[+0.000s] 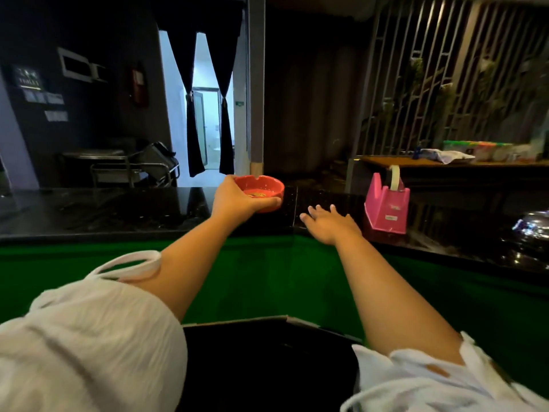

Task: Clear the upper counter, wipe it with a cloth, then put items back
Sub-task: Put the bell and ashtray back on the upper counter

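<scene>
I record a lit doorway (pixel 209 129) at the far side, hung with two black curtains (pixel 192 135) tied at mid-height. A grey pillar (pixel 257 84) stands just to its right, and what appears to be a red fire extinguisher (pixel 138 84) is on the dark wall to its left, above a metal table (pixel 95 154). On the right I note a slatted screen (pixel 439 69) behind a wooden shelf (pixel 401 162) carrying coloured packages (pixel 481 150); a green panel (pixel 89 263) and a cardboard box (pixel 237 321) lie nearest.

Dark wall (pixel 89 31) upper left. Bright doorway (pixel 212 120) at centre, hung with black curtains (pixel 194 138). Slatted screen (pixel 430 69) upper right, wooden shelf (pixel 386 160) below.
</scene>
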Demonstrator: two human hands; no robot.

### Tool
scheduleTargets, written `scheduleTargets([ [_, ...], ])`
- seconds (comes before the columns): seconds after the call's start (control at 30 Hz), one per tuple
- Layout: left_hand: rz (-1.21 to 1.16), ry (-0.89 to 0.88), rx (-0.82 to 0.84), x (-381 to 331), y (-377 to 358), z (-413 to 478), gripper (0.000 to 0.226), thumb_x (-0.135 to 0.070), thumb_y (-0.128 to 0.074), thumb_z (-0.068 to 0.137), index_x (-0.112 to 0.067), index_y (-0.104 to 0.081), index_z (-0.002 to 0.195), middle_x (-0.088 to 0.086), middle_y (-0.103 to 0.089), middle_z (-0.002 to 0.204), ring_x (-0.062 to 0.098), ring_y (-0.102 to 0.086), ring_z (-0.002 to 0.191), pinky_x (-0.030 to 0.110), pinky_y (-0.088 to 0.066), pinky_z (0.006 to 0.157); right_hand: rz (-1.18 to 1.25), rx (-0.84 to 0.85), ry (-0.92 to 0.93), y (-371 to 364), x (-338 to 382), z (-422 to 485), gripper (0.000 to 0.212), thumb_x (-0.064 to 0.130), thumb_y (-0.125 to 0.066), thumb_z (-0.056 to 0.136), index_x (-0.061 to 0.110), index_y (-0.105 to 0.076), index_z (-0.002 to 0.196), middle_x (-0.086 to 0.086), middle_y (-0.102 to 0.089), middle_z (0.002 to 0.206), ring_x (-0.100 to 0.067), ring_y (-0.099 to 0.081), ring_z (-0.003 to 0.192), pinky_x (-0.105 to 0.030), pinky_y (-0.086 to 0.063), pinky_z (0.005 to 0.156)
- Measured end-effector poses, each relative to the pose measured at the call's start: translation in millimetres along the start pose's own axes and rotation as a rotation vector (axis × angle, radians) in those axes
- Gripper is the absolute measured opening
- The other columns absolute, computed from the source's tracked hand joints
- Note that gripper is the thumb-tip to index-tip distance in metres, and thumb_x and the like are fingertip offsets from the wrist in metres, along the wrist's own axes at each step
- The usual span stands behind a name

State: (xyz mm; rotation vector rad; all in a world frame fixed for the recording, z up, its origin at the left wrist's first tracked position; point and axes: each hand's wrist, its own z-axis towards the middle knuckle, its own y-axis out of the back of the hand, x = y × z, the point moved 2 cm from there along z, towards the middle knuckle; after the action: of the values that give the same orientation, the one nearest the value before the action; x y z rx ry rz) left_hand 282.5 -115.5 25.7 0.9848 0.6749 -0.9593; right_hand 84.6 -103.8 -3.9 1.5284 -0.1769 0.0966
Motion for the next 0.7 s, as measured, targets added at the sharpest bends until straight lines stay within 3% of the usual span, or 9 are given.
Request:
scheduleTargets([
  [0.13, 0.046, 0.069, 0.058, 18.1, -10.8, 36.4, 0.095, -0.04, -0.088, 0.053, -0.01, -0.041, 0.13, 0.008, -0.052, 0.128, 0.025, -0.052, 0.118, 0.034, -0.051, 0.093, -0.004, -0.011, 0.003, -2.3, -2.3, 3.6, 0.059, 0.051, -0.014, 0.1, 0.025, -0.012, 0.152, 0.003, -0.004, 0.161, -0.026, 0.007, 0.148, -0.055, 0.0, 0.116],
  [0.33, 0.09, 0.092, 0.075, 30.5, -21.9, 46.4, 0.092, -0.039, -0.085, 0.061, -0.008, -0.037, 0.133, 0.009, -0.048, 0.133, 0.027, -0.048, 0.121, 0.026, -0.042, 0.083, -0.035, -0.044, -0.005, -4.8, -3.9, 7.5, 0.058, 0.051, -0.012, 0.1, 0.025, -0.011, 0.152, 0.002, -0.003, 0.161, -0.025, 0.009, 0.147, -0.054, 0.002, 0.116],
  [0.7, 0.077, 0.166, 0.107, 40.1, -24.6, 51.9, 0.092, -0.037, -0.083, 0.064, -0.006, -0.033, 0.135, 0.012, -0.044, 0.136, 0.028, -0.046, 0.124, 0.028, -0.045, 0.087, -0.055, -0.071, -0.011, -4.9, -2.3, 5.0, 0.06, 0.051, -0.012, 0.099, 0.024, -0.012, 0.152, 0.003, -0.005, 0.16, -0.023, 0.011, 0.147, -0.052, 0.003, 0.117],
])
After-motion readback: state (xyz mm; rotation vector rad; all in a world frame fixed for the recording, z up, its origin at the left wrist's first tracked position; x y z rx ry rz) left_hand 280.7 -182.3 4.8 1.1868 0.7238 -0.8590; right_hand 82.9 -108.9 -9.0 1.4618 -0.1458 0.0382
